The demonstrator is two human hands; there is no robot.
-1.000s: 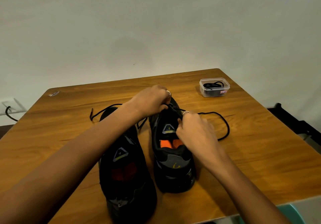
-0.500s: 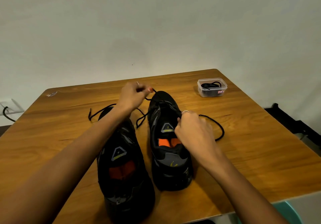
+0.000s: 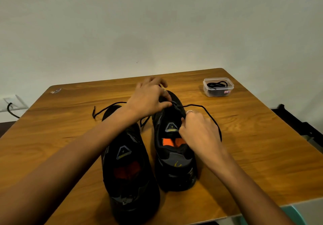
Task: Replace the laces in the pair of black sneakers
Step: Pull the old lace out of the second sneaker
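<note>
Over the right sneaker (image 3: 172, 148), the left hand (image 3: 148, 99) pinches its lace (image 3: 208, 113) near the toe — the right hand (image 3: 199, 132), beside the tongue, grips the eyelet edge.

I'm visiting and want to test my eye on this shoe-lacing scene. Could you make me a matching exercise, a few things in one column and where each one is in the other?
Things:
1. clear plastic box
2. left hand
3. right hand
4. left sneaker

Places:
A. at the toe end of the right sneaker, on its lace
B. far right part of the table, with a black lace coiled inside
C. nearer the camera, under the left forearm
D. at the right side of the right sneaker's opening

Pairs: 1-B, 2-A, 3-D, 4-C
</note>
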